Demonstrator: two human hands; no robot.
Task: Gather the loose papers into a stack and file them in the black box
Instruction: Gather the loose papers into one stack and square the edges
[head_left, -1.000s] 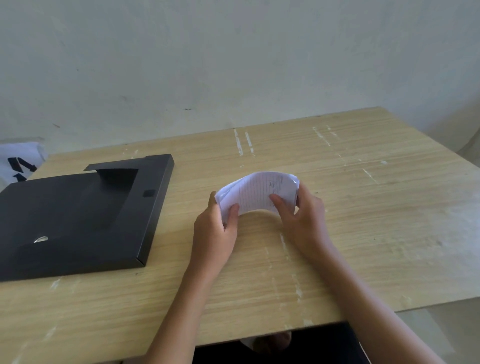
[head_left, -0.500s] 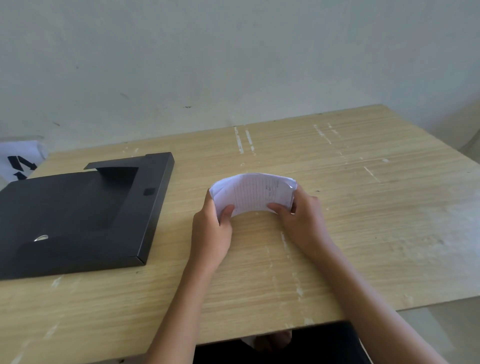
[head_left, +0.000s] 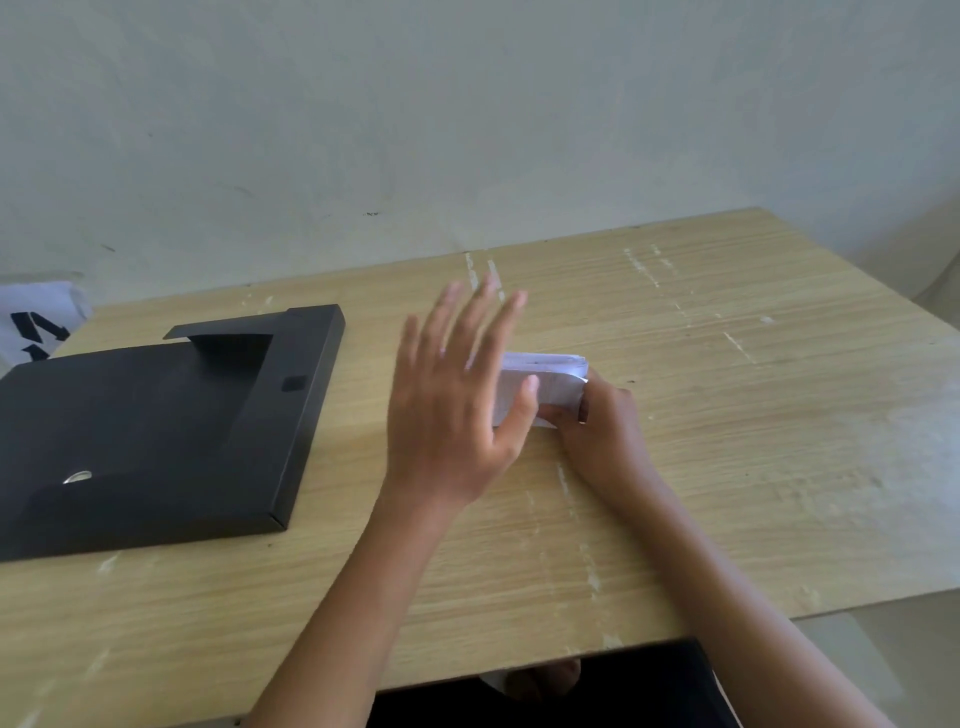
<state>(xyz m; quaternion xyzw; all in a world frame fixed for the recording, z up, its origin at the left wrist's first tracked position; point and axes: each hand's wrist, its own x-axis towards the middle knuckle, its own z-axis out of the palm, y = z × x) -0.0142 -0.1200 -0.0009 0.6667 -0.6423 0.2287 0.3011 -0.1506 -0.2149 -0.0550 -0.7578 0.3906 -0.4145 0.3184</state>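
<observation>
Papers (head_left: 545, 382), light and floppy right of the black box (head_left: 156, 426), sit pinched at their near-right corner by the right hand (head_left: 602, 431); left hand (head_left: 457, 405) hovers spread and empty; best gripped along both side edges.

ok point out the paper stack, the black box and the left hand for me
paper stack (head_left: 558, 382), head view, on the white sheet face beside the right thumb
black box (head_left: 150, 426), head view, on the flat top of the lid
left hand (head_left: 452, 405), head view, on the back of the open, raised hand

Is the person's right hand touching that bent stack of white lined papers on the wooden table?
Touching. The head view shows the right hand pinching the white paper stack at its right end, its fingers wrapped onto the sheets.
</observation>
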